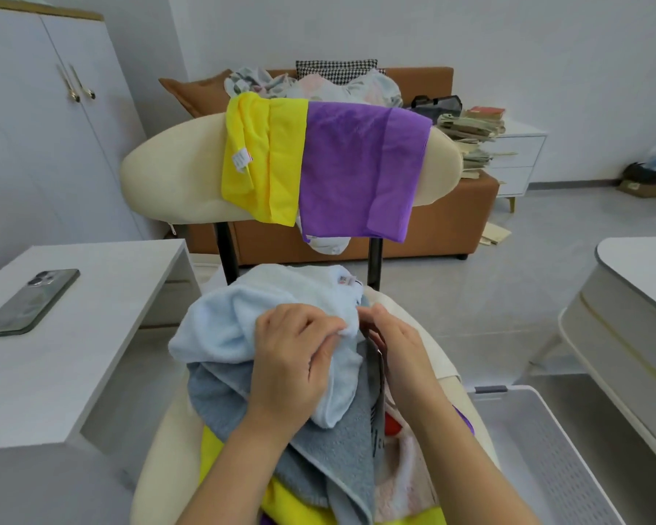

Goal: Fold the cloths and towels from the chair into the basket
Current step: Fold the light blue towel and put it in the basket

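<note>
hands (294,358) on light blue towel (220,327) — chair (167,172)

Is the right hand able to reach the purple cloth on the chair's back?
Probably yes. Nothing stands between the right hand and the purple cloth on the backrest, though it seems busy pinching the light blue towel.

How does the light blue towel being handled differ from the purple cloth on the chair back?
The light blue towel is fluffy and bunched on the grey towel, pinched by the left hand; the purple cloth is thin, smooth and hangs flat over the chair back, untouched. Neither is in the basket.
</note>
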